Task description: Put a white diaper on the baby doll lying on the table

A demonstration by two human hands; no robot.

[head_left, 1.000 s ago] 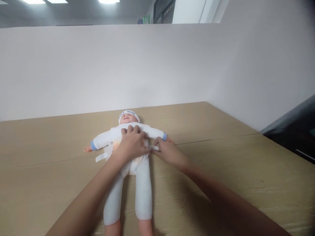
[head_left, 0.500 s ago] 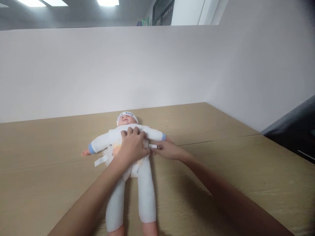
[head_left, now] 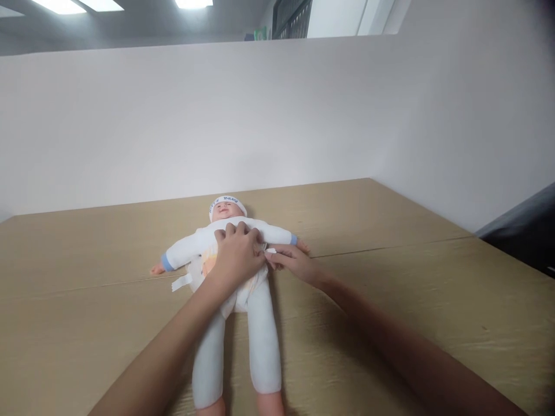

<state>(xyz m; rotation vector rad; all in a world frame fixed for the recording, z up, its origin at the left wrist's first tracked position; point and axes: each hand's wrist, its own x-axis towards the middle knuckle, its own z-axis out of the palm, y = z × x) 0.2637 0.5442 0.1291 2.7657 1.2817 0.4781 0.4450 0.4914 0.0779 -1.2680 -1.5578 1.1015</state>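
Observation:
A baby doll (head_left: 265,346) in a white suit with blue cuffs lies on its back, arms spread, its feet cut off by the lower picture edge. Round its waist is a white diaper (head_left: 210,261) with an orange print. My left hand (head_left: 239,252) presses on the diaper's front at the belly, fingers bent over the upper edge and thumb towards the right side. At the doll's right-hand side in the picture, my right hand (head_left: 298,264) pinches a white tape tab (head_left: 271,251) of the diaper. On the opposite side another tape tab (head_left: 182,282) sticks out loose.
The doll lies on a wooden table (head_left: 390,300) with a seam running across it. A pale partition (head_left: 173,127) rises behind the table and another wall (head_left: 468,133) along its right. Something dark (head_left: 520,216) stands beyond the right edge.
My right hand has moved slightly inward with the tape tab, closer to my left hand and the diaper's front. My left hand stays on the belly. The whole view has shifted a little.

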